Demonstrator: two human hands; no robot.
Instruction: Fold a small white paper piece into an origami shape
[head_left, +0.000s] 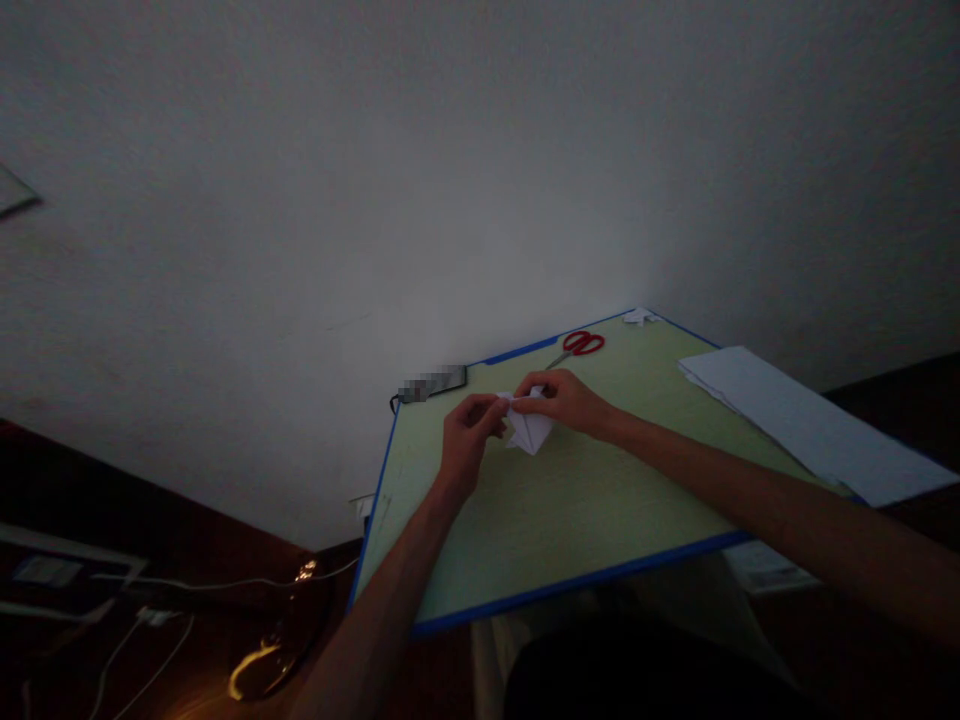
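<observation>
A small piece of folded white paper is held just above the table, with creases and pointed corners showing. My left hand pinches its upper left edge between thumb and fingers. From the right, my right hand grips the top of the same paper, its fingertips close to those of the left. Behind the right hand lies a pair of scissors with red handles, its blades pointing toward that hand. The fingers cover part of the paper's upper edge.
The pale green table has a blue edge and stands against a grey wall. A dark flat object lies at its back left. White paper scraps sit at the far corner. Large white sheets overhang the right edge. Cables run at lower left.
</observation>
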